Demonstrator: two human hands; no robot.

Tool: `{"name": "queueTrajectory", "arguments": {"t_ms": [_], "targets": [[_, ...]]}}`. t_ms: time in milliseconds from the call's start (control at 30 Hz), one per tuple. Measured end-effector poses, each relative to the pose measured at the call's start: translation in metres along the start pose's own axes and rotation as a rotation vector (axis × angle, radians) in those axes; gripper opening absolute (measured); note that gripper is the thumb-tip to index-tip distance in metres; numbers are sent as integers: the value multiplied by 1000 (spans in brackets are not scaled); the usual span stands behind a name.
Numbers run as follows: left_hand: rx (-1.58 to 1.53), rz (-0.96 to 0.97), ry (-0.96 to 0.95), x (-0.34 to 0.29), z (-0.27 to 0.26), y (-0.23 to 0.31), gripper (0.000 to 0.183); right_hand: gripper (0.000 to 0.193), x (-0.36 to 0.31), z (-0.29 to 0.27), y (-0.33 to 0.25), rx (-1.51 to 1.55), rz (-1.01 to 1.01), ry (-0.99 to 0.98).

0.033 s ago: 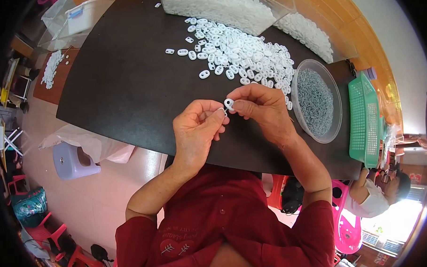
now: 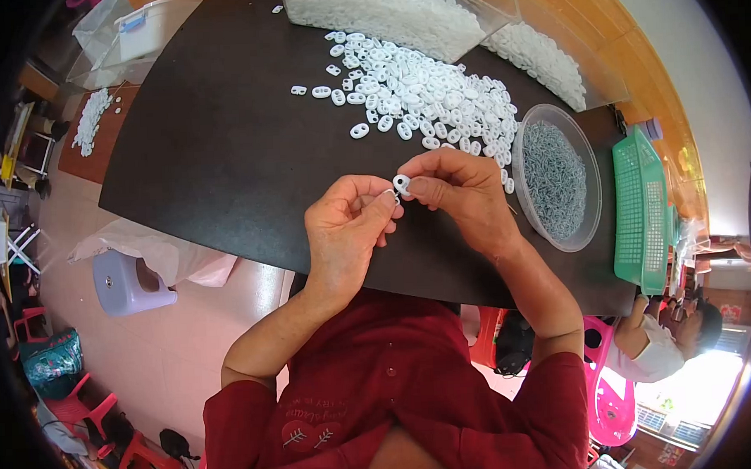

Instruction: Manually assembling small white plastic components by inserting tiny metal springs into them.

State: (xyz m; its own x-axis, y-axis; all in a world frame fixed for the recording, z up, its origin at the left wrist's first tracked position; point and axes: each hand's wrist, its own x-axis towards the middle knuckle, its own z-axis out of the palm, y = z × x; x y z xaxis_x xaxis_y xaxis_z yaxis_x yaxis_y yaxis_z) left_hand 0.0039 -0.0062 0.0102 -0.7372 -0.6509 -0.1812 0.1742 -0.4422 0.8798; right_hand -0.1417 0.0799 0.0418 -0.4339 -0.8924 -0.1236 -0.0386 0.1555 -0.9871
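Observation:
Over the near part of the dark table point(image 2: 215, 149), my two hands meet fingertip to fingertip. Between thumb and forefinger, my right hand point(image 2: 465, 198) pinches a small white oval piece point(image 2: 401, 184) with a dark hole showing. My left hand point(image 2: 346, 231) is closed in a pinch on a small white part point(image 2: 394, 196) right beside that piece; fingers cover most of it. Whether the two parts touch or are joined, I cannot tell. Beyond my hands spreads a loose pile of white two-hole oval pieces point(image 2: 437, 96).
To the right stands a round clear tub point(image 2: 518, 176) of small grey metal screws point(image 2: 555, 178), with a green plastic basket point(image 2: 640, 217) beyond it. Clear bins of white parts point(image 2: 384, 19) line the far edge. A lilac stool point(image 2: 125, 284) is at left; another person point(image 2: 656, 344) is at right.

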Motion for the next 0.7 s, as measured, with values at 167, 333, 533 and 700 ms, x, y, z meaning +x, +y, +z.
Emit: {"name": "queueTrajectory", "arguments": {"t_ms": [167, 333, 533, 700], "targets": [[-46, 41, 39, 0, 2, -3, 14, 14, -2, 6, 2, -37, -71, 25], [-8, 76, 54, -2, 4, -4, 18, 12, -3, 8, 4, -12, -89, 21], [0, 123, 41, -2, 4, -8, 23, 12, -4, 9, 4, -7, -98, 22], [0, 151, 39, -1, 4, -11, 25, 12, -4, 11, 6, -72, -118, 40]]}}
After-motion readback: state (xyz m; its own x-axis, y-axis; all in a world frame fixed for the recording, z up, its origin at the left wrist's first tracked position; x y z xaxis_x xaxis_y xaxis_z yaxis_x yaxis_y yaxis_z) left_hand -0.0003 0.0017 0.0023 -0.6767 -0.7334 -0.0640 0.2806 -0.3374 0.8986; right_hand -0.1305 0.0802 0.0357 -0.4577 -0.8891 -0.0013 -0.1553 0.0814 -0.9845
